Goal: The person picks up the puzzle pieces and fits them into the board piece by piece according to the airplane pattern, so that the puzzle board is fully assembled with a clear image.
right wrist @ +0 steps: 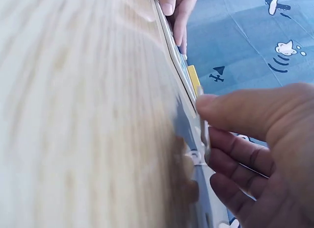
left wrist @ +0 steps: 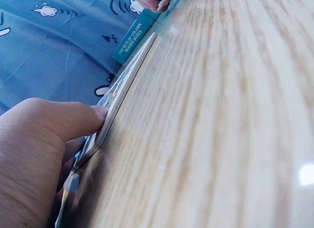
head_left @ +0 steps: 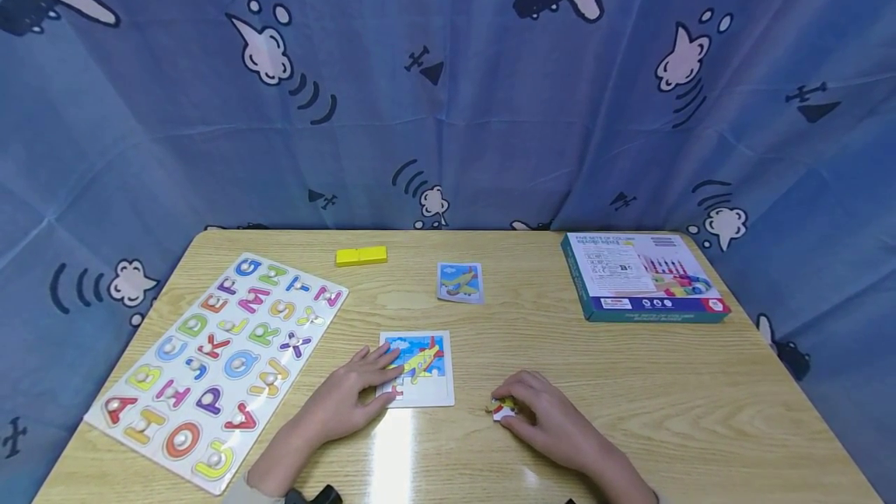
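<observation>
A square jigsaw puzzle [head_left: 437,391] with a yellow airplane picture lies in its white frame at the middle of the table; its lower part shows bare white backing. My left hand [head_left: 353,393] rests on the puzzle's left side, fingers spread, and in the left wrist view the thumb [left wrist: 83,121] touches the frame's edge. To the right of the frame, my right hand [head_left: 549,420] pinches a small puzzle piece [head_left: 502,409] between thumb and fingers. The right wrist view shows that piece [right wrist: 204,135] edge-on, just above the table.
A white alphabet board [head_left: 210,376] with knobbed letters covers the left side. Behind the puzzle lie a yellow block [head_left: 361,256] and a small airplane picture card [head_left: 460,283]. At the back right is a bead game box [head_left: 644,278]. A blue airplane-print curtain [head_left: 448,84] hangs behind the table.
</observation>
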Demonstrator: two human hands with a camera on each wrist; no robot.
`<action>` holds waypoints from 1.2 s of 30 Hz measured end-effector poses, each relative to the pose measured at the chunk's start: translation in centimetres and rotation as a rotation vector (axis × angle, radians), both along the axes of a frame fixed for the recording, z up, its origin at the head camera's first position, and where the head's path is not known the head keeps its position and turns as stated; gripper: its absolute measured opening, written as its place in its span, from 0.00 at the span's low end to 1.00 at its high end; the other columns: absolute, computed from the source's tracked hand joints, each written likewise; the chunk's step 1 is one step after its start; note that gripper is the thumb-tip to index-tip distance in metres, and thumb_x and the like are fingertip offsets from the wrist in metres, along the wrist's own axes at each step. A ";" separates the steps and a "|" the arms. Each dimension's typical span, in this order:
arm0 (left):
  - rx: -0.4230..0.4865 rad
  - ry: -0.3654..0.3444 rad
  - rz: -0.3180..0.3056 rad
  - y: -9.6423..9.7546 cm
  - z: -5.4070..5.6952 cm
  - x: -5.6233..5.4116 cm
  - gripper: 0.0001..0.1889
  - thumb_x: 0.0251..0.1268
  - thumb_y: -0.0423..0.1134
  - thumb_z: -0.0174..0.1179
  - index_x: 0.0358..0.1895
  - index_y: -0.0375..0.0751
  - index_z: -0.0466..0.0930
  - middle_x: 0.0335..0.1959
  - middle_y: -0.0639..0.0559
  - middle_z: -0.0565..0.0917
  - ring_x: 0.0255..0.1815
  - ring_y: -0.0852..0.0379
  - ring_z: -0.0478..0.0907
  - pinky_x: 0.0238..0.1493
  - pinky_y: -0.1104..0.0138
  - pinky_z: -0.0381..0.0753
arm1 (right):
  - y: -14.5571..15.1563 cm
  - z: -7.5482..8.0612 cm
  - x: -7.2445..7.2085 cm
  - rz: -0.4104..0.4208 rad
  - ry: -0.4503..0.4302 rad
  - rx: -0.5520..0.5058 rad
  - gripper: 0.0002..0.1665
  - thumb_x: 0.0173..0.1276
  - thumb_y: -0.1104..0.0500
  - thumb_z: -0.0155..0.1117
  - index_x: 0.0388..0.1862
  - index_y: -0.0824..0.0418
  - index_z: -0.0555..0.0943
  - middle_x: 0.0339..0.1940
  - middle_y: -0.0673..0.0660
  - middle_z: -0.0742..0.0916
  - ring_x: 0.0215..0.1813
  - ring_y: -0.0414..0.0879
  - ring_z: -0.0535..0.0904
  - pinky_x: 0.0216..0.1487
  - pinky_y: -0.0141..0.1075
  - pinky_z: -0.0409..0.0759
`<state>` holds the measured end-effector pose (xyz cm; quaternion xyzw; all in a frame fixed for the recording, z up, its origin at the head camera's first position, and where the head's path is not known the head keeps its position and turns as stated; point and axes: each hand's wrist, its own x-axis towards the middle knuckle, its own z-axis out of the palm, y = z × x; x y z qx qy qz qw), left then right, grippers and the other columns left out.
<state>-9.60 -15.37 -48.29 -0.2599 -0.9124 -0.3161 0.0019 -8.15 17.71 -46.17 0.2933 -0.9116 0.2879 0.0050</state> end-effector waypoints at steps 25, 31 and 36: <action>0.021 0.022 -0.005 0.0 -0.4 -0.1 0.20 0.64 0.48 0.59 0.57 0.45 0.80 0.67 0.53 0.71 0.71 0.51 0.63 0.73 0.53 0.59 | -5.8 0.5 -1.8 0.118 -0.049 0.011 0.14 0.66 0.52 0.63 0.49 0.53 0.82 0.45 0.43 0.80 0.44 0.34 0.73 0.45 0.29 0.79; 0.024 0.019 0.000 -0.1 -0.4 -0.1 0.20 0.65 0.49 0.59 0.57 0.46 0.79 0.67 0.53 0.71 0.71 0.51 0.63 0.73 0.53 0.59 | -7.1 0.4 -2.4 0.134 -0.009 0.014 0.14 0.66 0.53 0.64 0.49 0.54 0.82 0.46 0.45 0.81 0.46 0.36 0.73 0.47 0.31 0.79; 0.026 0.027 -0.005 -0.1 -0.4 -0.1 0.20 0.65 0.49 0.59 0.58 0.46 0.79 0.67 0.53 0.71 0.71 0.51 0.63 0.73 0.53 0.59 | -8.2 0.4 -2.7 0.130 -0.001 0.016 0.15 0.66 0.54 0.64 0.50 0.55 0.82 0.46 0.46 0.81 0.47 0.37 0.73 0.48 0.31 0.79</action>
